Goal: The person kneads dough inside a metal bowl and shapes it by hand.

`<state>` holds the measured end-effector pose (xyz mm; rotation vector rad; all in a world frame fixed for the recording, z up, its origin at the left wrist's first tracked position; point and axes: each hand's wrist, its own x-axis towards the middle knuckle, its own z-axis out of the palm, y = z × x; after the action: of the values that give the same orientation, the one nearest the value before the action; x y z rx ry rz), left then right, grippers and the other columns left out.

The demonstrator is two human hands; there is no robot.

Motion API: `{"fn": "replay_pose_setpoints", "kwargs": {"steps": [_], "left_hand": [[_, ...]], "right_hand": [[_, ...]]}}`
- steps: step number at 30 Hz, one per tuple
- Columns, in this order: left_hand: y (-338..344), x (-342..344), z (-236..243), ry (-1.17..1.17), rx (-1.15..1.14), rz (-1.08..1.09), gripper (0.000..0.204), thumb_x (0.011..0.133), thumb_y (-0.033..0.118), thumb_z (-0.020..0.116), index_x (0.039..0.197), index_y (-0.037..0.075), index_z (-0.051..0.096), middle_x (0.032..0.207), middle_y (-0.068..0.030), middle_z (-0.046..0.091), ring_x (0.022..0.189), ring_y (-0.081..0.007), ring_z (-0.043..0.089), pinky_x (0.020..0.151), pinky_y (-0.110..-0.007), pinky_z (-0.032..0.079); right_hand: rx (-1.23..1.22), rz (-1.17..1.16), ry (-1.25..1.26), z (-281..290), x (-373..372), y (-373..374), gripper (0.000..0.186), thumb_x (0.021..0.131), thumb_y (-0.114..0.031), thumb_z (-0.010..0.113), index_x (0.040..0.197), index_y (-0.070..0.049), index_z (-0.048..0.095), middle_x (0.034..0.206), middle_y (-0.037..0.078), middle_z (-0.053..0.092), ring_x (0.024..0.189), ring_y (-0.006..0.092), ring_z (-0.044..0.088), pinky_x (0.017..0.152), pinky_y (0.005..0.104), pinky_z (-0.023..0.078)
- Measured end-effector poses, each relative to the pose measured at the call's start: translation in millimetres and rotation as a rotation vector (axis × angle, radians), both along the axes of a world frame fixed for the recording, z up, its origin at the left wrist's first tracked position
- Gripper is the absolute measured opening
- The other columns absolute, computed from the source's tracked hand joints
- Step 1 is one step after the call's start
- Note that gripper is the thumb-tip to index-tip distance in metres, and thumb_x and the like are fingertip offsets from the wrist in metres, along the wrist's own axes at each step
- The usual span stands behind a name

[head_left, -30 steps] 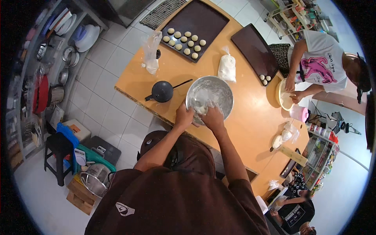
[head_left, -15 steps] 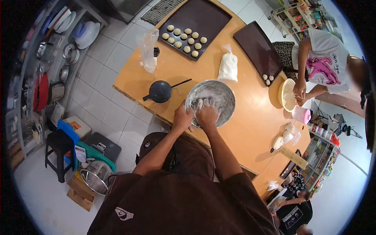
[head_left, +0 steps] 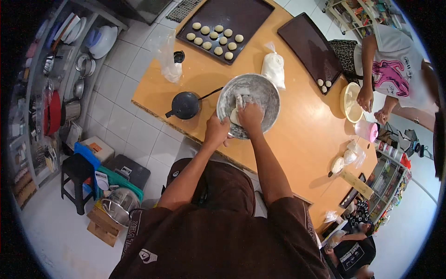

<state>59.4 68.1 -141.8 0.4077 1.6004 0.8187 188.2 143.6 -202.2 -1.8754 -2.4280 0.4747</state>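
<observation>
A steel mixing bowl [head_left: 272, 103], its inside coated with white flour, stands tilted at the table's near edge. On its near left rim is my left hand [head_left: 217, 131], closed around the edge. My right hand [head_left: 251, 116] reaches down into the bowl, fingers bent on a pale lump of dough [head_left: 235, 117]; the hand hides part of the lump. Left of the bowl sits a dark round pot [head_left: 185, 105] with a thin handle pointing at the bowl. Behind the bowl stands a tied clear bag of white powder [head_left: 273, 69].
A dark baking tray [head_left: 223, 18] holds several dough balls; a second tray [head_left: 309, 49] has 3. A crumpled clear bag [head_left: 169, 60] lies at left. At right are a yellow bowl [head_left: 351, 103], a pink-lidded tub [head_left: 367, 131] and a co-worker's hands [head_left: 365, 98].
The bowl has been tipped and shifted slightly away from me. My right hand has moved within it, and a dough lump now shows beside it. The co-worker's hands have come apart.
</observation>
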Motion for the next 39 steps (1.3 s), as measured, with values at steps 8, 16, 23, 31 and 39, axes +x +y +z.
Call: {"fn": "replay_pose_setpoints", "kwargs": {"steps": [8,16,23,31,39], "left_hand": [[-10,-21,-8,0.181,-0.051,-0.215,0.025,0.089,0.017,0.053,0.100,-0.003,0.063,0.061,-0.0147,0.064,0.043,-0.0240,0.063,0.036,-0.036,0.048],[-8,-27,-5,0.166,-0.062,-0.233,0.025,0.088,0.017,0.054,0.095,-0.004,0.064,0.060,-0.0150,0.065,0.041,-0.0231,0.062,0.038,-0.037,0.050],[-10,-36,5,0.211,-0.048,-0.328,0.029,0.086,0.017,0.058,0.103,-0.005,0.064,0.063,-0.0174,0.066,0.043,-0.0250,0.062,0.046,-0.037,0.054],[-2,-36,-4,0.285,-0.130,-0.558,0.034,0.085,0.021,0.059,0.103,-0.008,0.062,0.064,-0.0201,0.065,0.044,-0.0279,0.063,0.048,-0.039,0.055],[2,-42,-15,0.112,-0.153,-0.575,0.031,0.087,0.019,0.057,0.096,-0.010,0.061,0.061,-0.0217,0.064,0.042,-0.0300,0.063,0.041,-0.041,0.052]], "right_hand": [[-0.311,0.079,0.119,5,31,-73,0.055,0.080,-0.030,0.070,0.120,0.005,0.055,0.106,0.030,0.062,0.101,0.0456,0.060,0.089,0.0514,0.048],[-0.010,0.147,0.163,60,40,-65,0.060,0.083,-0.027,0.069,0.131,0.002,0.048,0.133,0.033,0.046,0.116,0.0485,0.051,0.099,0.0572,0.039],[-0.468,0.092,0.060,76,37,-51,0.048,0.086,-0.027,0.066,0.128,-0.008,0.054,0.137,0.028,0.047,0.129,0.0495,0.040,0.107,0.0554,0.033],[-0.179,0.290,0.000,-10,28,-78,0.051,0.090,-0.036,0.054,0.134,-0.010,0.052,0.136,0.026,0.051,0.131,0.0430,0.042,0.113,0.0520,0.028],[0.205,-0.009,-0.009,-21,-17,-43,0.040,0.086,-0.032,0.057,0.104,0.002,0.065,0.093,0.026,0.067,0.089,0.0447,0.063,0.085,0.0524,0.048]]}}
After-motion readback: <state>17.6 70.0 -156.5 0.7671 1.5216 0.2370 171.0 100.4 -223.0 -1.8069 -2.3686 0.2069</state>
